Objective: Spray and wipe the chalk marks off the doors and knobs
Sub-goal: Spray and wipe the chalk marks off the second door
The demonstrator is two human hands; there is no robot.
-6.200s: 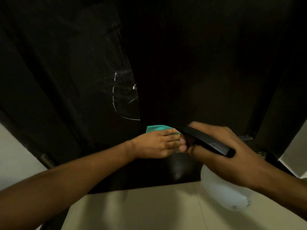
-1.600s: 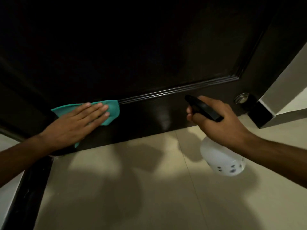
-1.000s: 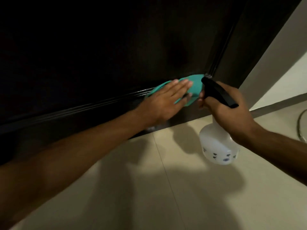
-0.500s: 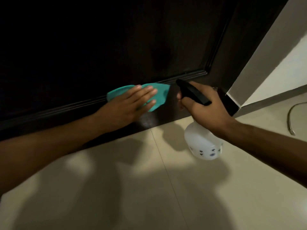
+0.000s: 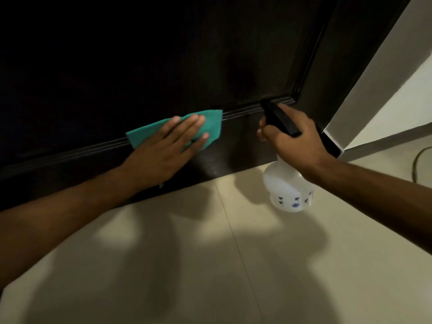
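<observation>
The left hand (image 5: 168,146) lies flat, fingers straight and spread a little, pressing the folded teal cleaning cloth (image 5: 210,123) against the dark brown wooden door (image 5: 163,61) right on the ridged moulding line (image 5: 245,109) near the door's foot. Half a second ago the cloth sat closer to the sprayer; it has now slid toward 9 o'clock along that ridge, after reaching the panel corner at 3 o'clock a second back. That back-and-forth suggests the lower rail is being finished, and no chalk shows anywhere on the door surface in view, though the upper panel is too dark to judge.

The right hand (image 5: 292,141) curls round the black trigger head of the white plastic spray bottle (image 5: 288,190), which hangs just above the pale tiled floor (image 5: 233,265) at 4 o'clock from the cloth, nozzle aimed at the door's bottom rail. A damp sheen lies on the rail between the two hands.

For room: the moulding runs free toward 9 o'clock, so the cloth can keep travelling that way. Toward 3 o'clock the door's edge meets the white wall corner (image 5: 374,101), which ends the sweep. Below, the rail is narrow before the floor gap. A thin curved cable (image 5: 417,160) rests on the floor at the far right.
</observation>
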